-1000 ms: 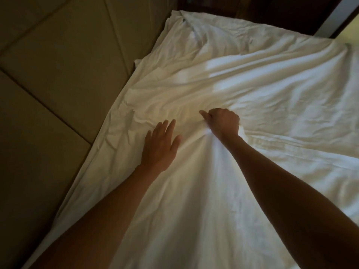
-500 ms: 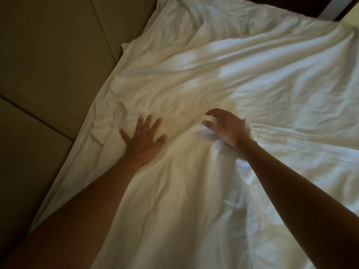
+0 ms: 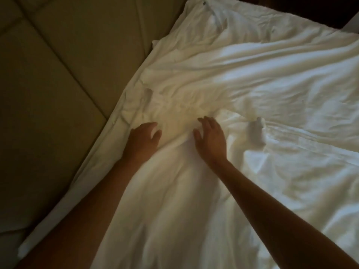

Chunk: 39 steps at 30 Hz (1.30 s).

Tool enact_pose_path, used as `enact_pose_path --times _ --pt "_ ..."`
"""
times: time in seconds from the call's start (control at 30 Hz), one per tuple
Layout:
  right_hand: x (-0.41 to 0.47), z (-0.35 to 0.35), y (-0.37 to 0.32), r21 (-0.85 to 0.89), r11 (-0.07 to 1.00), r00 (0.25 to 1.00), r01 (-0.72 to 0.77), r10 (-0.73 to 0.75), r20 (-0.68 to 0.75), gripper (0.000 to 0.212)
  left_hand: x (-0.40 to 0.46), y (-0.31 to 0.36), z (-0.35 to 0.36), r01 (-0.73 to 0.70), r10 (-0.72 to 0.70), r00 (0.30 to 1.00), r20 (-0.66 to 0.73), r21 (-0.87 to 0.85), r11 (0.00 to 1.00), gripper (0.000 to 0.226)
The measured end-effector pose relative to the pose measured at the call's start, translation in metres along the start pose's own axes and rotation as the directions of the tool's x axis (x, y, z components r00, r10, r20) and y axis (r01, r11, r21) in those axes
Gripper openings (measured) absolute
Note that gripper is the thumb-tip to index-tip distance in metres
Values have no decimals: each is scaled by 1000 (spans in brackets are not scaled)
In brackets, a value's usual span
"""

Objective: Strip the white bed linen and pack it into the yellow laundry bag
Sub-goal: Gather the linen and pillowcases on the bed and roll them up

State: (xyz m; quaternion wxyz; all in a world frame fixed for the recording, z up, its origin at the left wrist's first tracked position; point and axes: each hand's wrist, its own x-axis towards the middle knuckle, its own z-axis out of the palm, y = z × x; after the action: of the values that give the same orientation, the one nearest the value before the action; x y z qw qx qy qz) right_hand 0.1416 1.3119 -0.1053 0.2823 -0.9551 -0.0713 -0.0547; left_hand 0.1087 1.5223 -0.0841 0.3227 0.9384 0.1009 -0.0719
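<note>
The white bed linen (image 3: 252, 94) covers the bed, creased and rumpled, with a raised ridge of fabric running toward me between my hands. My left hand (image 3: 142, 141) rests on the linen near the bed's left edge, fingers bent down onto the cloth and thumb apart. A short way to its right, my right hand (image 3: 210, 138) lies on the sheet with fingers spread, holding nothing. A small peak of cloth (image 3: 256, 131) stands up just right of my right hand. No yellow laundry bag is in view.
A padded olive-beige panel (image 3: 58, 84) with stitched seams runs along the left side of the bed. A dark area (image 3: 303, 10) lies beyond the far edge at the top right, next to a pale strip (image 3: 351, 20).
My right hand let go of the pinched fold and opened. Both hands then slid over the linen and came closer together, pushing cloth up between them. The view shifted.
</note>
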Motion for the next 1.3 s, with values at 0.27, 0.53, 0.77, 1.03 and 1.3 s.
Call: enact_pose_path --times 0.27,0.53,0.77,1.03,1.3 --pt "-60 43 -109 243 970 925 -7 -86 370 43 -149 -91 -26 215 -186 963 -194 143 966 68" --pt "-36 80 -175 -12 997 717 75 -46 695 56 -196 -144 -35 367 -365 885 -288 -50 929 49" --pt "-48 96 -200 -197 977 824 -81 177 538 72 -215 -163 -46 239 -93 807 -584 178 955 56" --pt "-40 104 -201 -35 948 834 -315 294 467 60 -225 -166 -47 183 104 815 -569 424 887 39" --pt "-20 102 -214 300 932 856 -204 21 517 56 -217 -159 -55 253 110 760 -641 448 858 28"
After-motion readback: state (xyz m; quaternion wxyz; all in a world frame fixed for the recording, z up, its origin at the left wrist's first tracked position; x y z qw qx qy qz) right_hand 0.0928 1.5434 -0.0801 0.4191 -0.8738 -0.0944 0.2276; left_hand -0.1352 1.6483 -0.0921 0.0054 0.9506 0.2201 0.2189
